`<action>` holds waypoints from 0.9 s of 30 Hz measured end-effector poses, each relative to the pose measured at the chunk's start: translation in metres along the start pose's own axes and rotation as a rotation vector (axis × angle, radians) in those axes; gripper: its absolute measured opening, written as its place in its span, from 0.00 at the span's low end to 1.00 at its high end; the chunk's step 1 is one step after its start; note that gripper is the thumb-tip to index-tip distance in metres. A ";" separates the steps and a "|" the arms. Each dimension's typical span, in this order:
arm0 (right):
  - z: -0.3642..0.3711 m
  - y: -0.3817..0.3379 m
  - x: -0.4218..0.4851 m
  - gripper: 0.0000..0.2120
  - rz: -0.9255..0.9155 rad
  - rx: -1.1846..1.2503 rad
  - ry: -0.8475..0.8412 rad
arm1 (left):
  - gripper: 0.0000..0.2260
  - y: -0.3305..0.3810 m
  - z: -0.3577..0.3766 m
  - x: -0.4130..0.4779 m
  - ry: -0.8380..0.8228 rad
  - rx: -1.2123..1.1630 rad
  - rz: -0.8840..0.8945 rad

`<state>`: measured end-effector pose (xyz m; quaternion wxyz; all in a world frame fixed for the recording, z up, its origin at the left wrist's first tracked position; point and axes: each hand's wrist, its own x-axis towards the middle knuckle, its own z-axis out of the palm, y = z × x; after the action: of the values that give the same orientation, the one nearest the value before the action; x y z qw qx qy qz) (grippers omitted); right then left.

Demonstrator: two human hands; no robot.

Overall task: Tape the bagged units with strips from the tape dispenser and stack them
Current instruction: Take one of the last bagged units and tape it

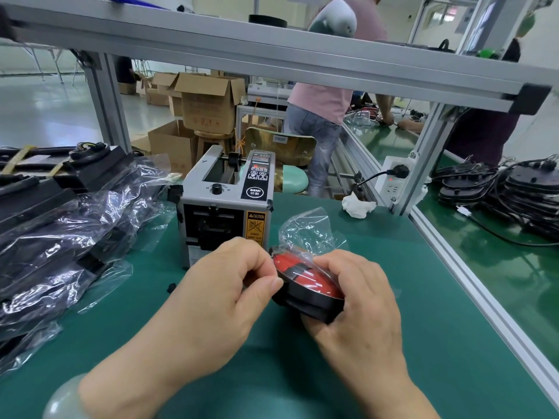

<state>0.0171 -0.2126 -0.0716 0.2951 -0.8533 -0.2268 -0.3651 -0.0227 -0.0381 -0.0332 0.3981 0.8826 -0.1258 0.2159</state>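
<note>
A round black unit with a red top sits inside a clear plastic bag whose loose end sticks up behind it. My right hand grips the unit from the right and below, just above the green mat. My left hand pinches something thin and clear at the unit's left edge, thumb against forefinger; whether it is tape or bag film I cannot tell. The grey tape dispenser stands directly behind my hands. A heap of bagged black units lies at the left.
A crumpled white tissue lies near a white power strip on the aluminium frame post. Black round units with cables are piled on the neighbouring bench at right. A person stands beyond the frame, by cardboard boxes.
</note>
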 end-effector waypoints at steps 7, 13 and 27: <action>0.001 0.002 -0.001 0.24 0.024 0.020 -0.005 | 0.05 -0.004 -0.003 0.005 0.013 -0.378 -0.265; 0.001 0.005 0.000 0.27 0.116 0.028 0.018 | 0.09 -0.039 -0.017 0.015 0.399 0.011 -0.466; 0.001 0.005 0.000 0.27 0.124 0.034 -0.007 | 0.08 -0.075 -0.006 0.056 0.323 -0.574 -0.982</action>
<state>0.0205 -0.2152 -0.0740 0.3311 -0.8618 -0.1807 -0.3393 0.0540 0.0122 -0.0512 0.6883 0.6506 0.3063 0.0954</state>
